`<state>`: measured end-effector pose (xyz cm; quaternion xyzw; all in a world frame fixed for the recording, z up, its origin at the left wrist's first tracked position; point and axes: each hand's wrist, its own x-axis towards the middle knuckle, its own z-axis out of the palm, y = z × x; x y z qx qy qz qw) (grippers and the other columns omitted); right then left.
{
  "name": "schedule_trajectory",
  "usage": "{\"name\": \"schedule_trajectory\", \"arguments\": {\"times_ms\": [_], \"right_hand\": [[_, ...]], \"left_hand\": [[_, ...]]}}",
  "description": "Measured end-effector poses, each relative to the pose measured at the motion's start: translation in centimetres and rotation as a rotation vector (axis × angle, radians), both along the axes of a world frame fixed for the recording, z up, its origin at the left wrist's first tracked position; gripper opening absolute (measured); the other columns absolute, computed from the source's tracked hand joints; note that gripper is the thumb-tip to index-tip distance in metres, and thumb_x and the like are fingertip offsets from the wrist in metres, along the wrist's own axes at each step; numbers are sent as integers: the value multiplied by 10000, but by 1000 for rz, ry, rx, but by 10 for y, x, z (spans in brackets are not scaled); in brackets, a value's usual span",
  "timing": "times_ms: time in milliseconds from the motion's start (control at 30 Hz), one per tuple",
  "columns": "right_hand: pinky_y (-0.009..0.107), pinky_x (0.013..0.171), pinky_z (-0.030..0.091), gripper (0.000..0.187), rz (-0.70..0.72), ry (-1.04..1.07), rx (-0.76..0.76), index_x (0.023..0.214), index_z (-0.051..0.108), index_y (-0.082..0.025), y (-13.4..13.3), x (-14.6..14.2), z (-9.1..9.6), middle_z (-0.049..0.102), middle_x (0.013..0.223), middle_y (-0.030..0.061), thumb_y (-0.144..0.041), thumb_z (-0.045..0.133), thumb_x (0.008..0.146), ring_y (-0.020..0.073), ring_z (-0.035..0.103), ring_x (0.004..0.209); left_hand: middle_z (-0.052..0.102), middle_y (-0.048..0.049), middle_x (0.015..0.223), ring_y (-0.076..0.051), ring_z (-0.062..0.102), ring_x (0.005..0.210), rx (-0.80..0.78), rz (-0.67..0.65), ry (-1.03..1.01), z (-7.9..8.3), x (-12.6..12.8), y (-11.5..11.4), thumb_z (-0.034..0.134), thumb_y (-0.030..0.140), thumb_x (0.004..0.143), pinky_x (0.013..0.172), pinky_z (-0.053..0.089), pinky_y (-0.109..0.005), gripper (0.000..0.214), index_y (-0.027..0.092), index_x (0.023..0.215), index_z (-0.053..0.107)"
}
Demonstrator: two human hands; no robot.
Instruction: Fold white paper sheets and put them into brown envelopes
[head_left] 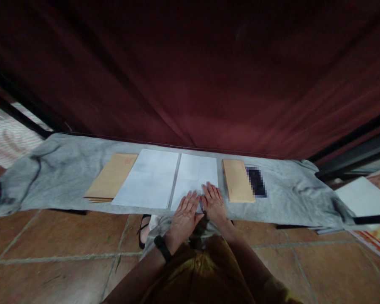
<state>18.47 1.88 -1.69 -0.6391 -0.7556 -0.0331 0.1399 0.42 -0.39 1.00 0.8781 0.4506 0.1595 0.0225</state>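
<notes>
Both of my hands lie flat, fingers stretched out, on the near edge of the right white paper sheet [196, 173]. My left hand [185, 213] wears a black wrist band and sits at the sheet's lower middle. My right hand [213, 202] touches it on the right. A second white sheet [148, 177] lies just to the left. A stack of brown envelopes [112, 175] sits left of that. Another brown envelope [237, 179] lies right of my hands, beside a dark blurred object [256, 181].
Everything rests on a grey cloth [66, 169] spread over a low surface on a brown tiled floor [50, 253]. A dark red curtain [193, 76] hangs behind. A black sandal [144, 230] shows below the cloth. A white board [361, 196] lies at the right.
</notes>
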Motion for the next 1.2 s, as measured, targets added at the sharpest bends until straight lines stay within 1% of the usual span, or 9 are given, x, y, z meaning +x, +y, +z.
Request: {"name": "schedule_trajectory", "arguments": {"times_ms": [100,233,433,567,667,767,833,1033,1200], "right_hand": [[466,1216,289,506,0,0,-17,1538,438,-159,0,0,1,367,1629,126,-337,383,1067,274,357,1500],[460,1217,289,510,-13,13,-33,1540,436,-163,0,-1,1,374,1627,121,-349,386,1068,272,362,1497],[467,1214,288,516,-19,20,-42,1551,418,-176,-1,-1,2,350,1639,113,-347,387,1065,271,347,1505],[461,1213,291,515,-15,22,-37,1548,423,-172,-1,-1,2,353,1636,116,-346,385,1065,267,349,1505],[459,1210,295,518,-20,26,-32,1546,427,-169,0,-2,1,368,1629,119,-358,388,1065,269,358,1500],[470,1204,303,516,-27,34,-26,1542,434,-175,0,-2,0,384,1621,120,-366,389,1065,274,369,1493],[474,1200,308,511,-24,39,-20,1538,441,-177,0,-2,-1,390,1618,122,-360,391,1064,278,375,1489],[472,1203,303,493,-13,32,-5,1533,450,-172,1,-1,-1,400,1613,126,-293,377,1060,273,372,1490],[472,1203,309,497,-13,31,7,1530,452,-167,1,-1,-1,416,1604,126,-339,379,1070,277,386,1481]], "left_hand": [[351,-188,1630,-304,282,1534,-17,2,16,-11,-1,0,467,437,1013,1204,366,-513,638,125,1556,349],[306,-188,1650,-284,258,1543,-18,8,46,-20,-16,-5,505,368,995,1224,343,-493,670,122,1579,288],[343,-221,1625,-306,294,1528,-10,59,59,-21,-35,-14,514,385,975,1200,375,-492,722,64,1573,268],[431,-221,1575,-305,375,1492,-7,93,81,-15,-38,-14,447,415,1007,1173,410,-488,641,70,1541,361],[480,-207,1545,-294,427,1464,-8,123,79,-4,-33,-4,372,387,1037,1159,429,-472,568,77,1510,428],[391,-172,1612,-277,330,1518,24,106,32,6,-20,13,337,365,1045,1197,383,-481,576,102,1557,362],[359,-158,1632,-268,273,1541,24,97,12,7,-8,26,330,358,1046,1214,358,-486,579,110,1568,343],[381,-184,1616,-278,286,1535,-74,106,44,-7,22,62,341,390,1043,1229,324,-479,588,58,1525,403],[379,-227,1604,-298,315,1522,-55,141,35,-20,20,72,377,488,1028,1228,309,-500,669,37,1522,395]]}}
